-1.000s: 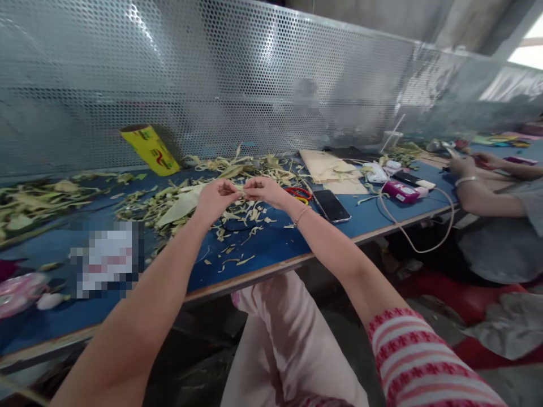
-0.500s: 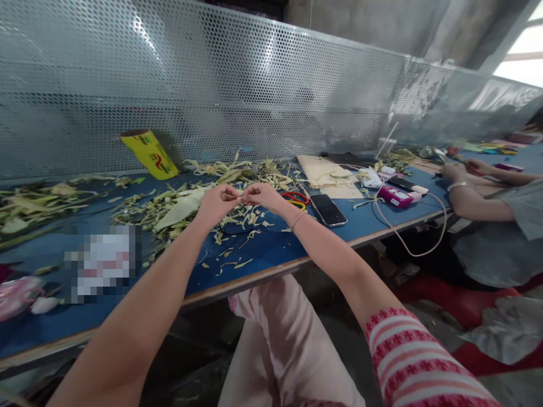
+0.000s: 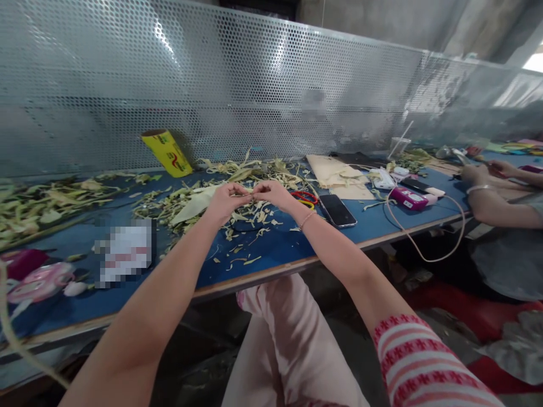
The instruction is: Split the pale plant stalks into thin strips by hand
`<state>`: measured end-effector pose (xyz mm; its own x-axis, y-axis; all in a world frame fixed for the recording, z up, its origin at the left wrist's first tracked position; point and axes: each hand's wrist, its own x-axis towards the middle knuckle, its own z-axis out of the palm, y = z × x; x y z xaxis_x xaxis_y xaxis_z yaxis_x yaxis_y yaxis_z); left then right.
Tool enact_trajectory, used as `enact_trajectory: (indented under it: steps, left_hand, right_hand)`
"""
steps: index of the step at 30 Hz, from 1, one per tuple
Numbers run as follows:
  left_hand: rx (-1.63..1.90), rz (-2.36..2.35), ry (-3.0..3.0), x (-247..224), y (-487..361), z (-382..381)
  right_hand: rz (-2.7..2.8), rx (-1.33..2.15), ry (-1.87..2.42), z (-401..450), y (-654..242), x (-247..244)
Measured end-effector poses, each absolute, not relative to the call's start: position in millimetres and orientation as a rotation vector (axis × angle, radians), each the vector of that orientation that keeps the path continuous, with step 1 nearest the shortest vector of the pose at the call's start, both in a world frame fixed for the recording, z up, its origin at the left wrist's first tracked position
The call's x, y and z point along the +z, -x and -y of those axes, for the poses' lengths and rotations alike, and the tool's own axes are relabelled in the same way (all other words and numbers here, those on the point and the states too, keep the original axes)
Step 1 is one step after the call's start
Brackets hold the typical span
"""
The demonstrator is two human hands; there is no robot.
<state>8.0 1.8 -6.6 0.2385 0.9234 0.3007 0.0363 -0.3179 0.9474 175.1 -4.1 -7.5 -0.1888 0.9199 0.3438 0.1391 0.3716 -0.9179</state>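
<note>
My left hand and my right hand meet fingertip to fingertip above the table, both pinched closed. A small pale-green plant piece shows between the fingertips, mostly hidden by them. Under and behind the hands spreads a loose heap of dry, pale-green plant scraps. One broad pale leaf lies on the heap beside my left hand. Smaller shreds are scattered toward the table's front edge. Just right of my right hand are red and yellow loops.
The blue table runs along a perforated metal panel. A yellow tube leans at the back. Rightward are a phone, cardboard, a purple device with a cable, and a co-worker's hands. More plants lie left.
The whole view has shifted, so the scene sits farther right in the picture. My hands stay pinched together over the heap, with only slight finger movement.
</note>
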Motion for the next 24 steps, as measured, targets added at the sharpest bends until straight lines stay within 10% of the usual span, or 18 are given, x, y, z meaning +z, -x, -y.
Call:
enact_trajectory:
  steps: [24]
  left_hand:
    - [1.118, -1.233, -2.186, 2.0, -10.2, 2.9]
  right_hand:
    - [1.775, 0.824, 1.047, -2.4, -177.3, -13.2]
